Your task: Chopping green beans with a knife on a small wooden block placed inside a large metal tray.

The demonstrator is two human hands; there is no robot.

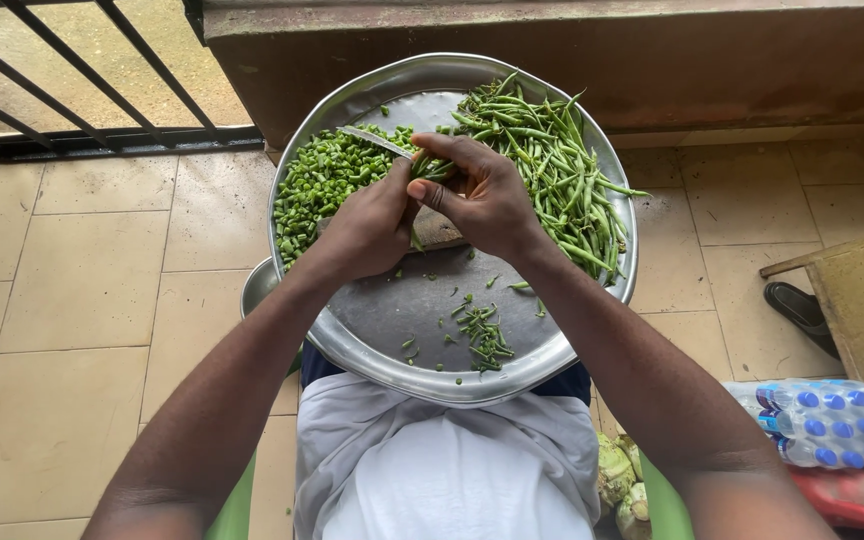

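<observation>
The left hand (367,228) gripped 1 knife (377,141); the right hand (482,195) pinched a few green beans (430,167) against the blade. Both worked over 1 round metal tray (422,310) holding 1 chopped pile (324,180), 1 whole-bean pile (562,175) and scattered trimmings (484,335).

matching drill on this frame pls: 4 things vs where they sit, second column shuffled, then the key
Things:
1. chopped bean pieces
2. whole green beans
3. trimmed bean ends
4. pack of water bottles

Places:
A. on the tiled floor, at the frame's lower right
B. near edge of the metal tray, closest to the person
C. frame-left side of the tray
D. far frame-right side of the tray

Pairs: 1-C, 2-D, 3-B, 4-A
</observation>
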